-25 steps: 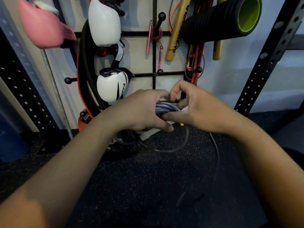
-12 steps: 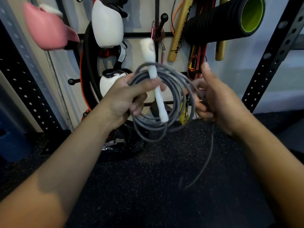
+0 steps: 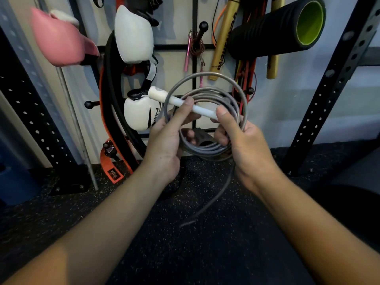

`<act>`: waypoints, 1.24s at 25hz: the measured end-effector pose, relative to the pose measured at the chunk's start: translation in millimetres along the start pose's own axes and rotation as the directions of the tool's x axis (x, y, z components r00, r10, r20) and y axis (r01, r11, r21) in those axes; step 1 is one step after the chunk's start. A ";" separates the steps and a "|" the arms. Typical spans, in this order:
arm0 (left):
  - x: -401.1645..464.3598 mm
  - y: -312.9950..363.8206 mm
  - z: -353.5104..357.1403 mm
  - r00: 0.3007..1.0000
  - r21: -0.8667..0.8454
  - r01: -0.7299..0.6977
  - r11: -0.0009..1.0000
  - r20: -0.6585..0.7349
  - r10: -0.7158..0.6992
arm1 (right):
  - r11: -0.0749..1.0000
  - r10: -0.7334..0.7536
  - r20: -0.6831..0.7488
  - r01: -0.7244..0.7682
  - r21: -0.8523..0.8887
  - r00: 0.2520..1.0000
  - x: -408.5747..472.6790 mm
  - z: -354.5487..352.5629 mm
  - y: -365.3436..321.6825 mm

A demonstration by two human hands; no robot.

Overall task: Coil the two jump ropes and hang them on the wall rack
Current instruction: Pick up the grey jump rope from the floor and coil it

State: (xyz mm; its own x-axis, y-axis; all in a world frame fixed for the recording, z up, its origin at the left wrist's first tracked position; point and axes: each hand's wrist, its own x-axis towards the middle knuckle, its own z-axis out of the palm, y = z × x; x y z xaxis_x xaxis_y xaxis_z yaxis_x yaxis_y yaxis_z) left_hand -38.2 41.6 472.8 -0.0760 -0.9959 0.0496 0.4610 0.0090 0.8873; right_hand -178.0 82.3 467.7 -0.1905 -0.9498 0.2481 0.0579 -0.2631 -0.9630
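Note:
A grey jump rope [image 3: 207,149] is wound into several round loops in front of the wall rack [image 3: 194,64]. Its white handle [image 3: 176,101] lies across the coil, tilted up to the left. My left hand [image 3: 166,140] grips the coil's left side, thumb pressed on the handle. My right hand [image 3: 244,145] holds the coil's right side, thumb on the handle's lower end. A loose grey tail [image 3: 207,204] hangs down to the floor. A thin pink-handled rope [image 3: 192,48] hangs coiled on a black rack peg.
White boxing gloves [image 3: 133,36] and a pink glove [image 3: 59,42] hang at the left, with black and orange bands [image 3: 107,112] beside them. A black foam roller [image 3: 275,31], gold sticks and red bands hang at the right. Perforated black uprights [image 3: 329,95] flank the rack above dark speckled flooring.
The coil came up from between my closed hands and opened into a ring. The handle swung from upright to slanted across it, and my right hand now grips the coil's right side.

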 end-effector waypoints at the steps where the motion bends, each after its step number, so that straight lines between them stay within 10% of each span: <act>1: 3.1 4.7 -4.1 0.999 0.023 -0.023 0.999 0.027 0.022 | 1.000 -0.016 0.021 0.017 -0.021 1.000 3.2 -5.3 -3.3; 6: 23.1 46.2 -39.1 0.927 0.318 -0.275 0.907 0.339 0.162 | 0.973 -0.014 0.249 0.070 -0.218 0.968 12.1 -26.4 -19.4; 10: 12.3 99.1 -51.1 0.824 0.712 -0.388 0.585 0.552 -0.126 | 0.934 0.024 0.362 0.108 -0.340 0.932 11.8 -34.3 -27.8; 16: -4.1 87.3 -20.2 0.755 0.820 -0.468 0.329 0.565 -0.334 | 0.779 0.062 0.583 0.326 -0.536 0.810 5.6 -19.5 -26.1; 20: -7.7 46.5 -10.0 0.689 0.805 -0.280 0.524 0.548 -0.474 | 0.721 0.047 0.523 0.333 -0.607 0.851 5.9 -17.8 -27.6; 26: -6.0 31.4 -0.4 0.827 0.864 -0.262 0.429 0.431 -0.362 | 0.726 -0.139 0.320 0.316 -0.610 0.937 10.2 -18.8 -15.7; 31: 0.0 35.4 -16.8 0.828 0.557 -0.144 0.818 0.520 -0.208 | 0.819 -0.149 0.237 0.253 -0.514 0.960 16.2 -50.0 -20.2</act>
State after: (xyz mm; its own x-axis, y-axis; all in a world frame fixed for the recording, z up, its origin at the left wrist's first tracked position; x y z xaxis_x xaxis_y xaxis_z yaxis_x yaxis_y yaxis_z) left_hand -7.0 40.3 496.6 -0.6187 -0.7799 0.0950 -0.1044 0.2014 0.9739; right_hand -231.3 80.7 486.0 0.0404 -0.9129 0.4061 -0.5046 -0.3695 -0.7803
